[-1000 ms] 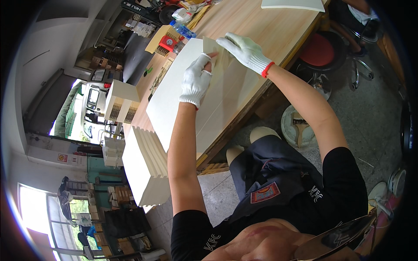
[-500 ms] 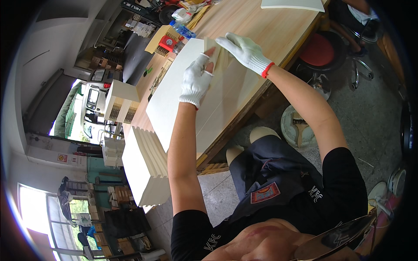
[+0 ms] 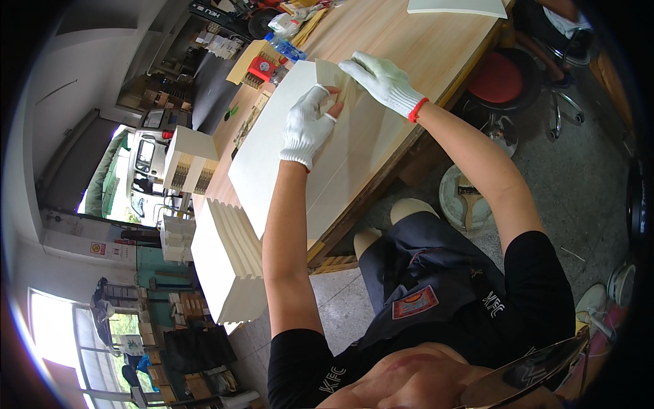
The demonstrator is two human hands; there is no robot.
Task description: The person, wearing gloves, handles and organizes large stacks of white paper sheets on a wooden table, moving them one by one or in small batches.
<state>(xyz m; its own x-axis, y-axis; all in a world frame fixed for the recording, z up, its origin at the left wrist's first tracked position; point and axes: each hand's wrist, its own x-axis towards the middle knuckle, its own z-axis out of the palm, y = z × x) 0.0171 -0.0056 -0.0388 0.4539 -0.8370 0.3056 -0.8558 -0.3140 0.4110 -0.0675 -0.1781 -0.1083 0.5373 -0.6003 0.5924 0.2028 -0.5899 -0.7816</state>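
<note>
My left hand (image 3: pixel 306 126), in a white knit glove with bare thumb and finger tips, lies along the edge of a large white board (image 3: pixel 269 153) on the table. Its thumb and forefinger are apart, their tips against a pale raised strip (image 3: pixel 328 73) at the board's edge. Just right of the strip is my right hand (image 3: pixel 381 80), in a white glove with a red cuff. Its fingers stretch out close together, the tips by the strip's right side. Their undersides are hidden. Pale, thin material shows between the two hands, its kind unclear.
A stack of white panels (image 3: pixel 228 262) stands left of my left forearm, with another panel stack (image 3: pixel 191 158) beyond. A blue-capped bottle (image 3: pixel 286 48) and a red box (image 3: pixel 262 67) sit past the board. A red stool (image 3: pixel 497 76) and a brush on a bucket (image 3: pixel 469 201) are right.
The pale strip beside my left fingers now shows a wider face. My left thumb and forefinger have shifted slightly right. My right hand stays almost in place.
</note>
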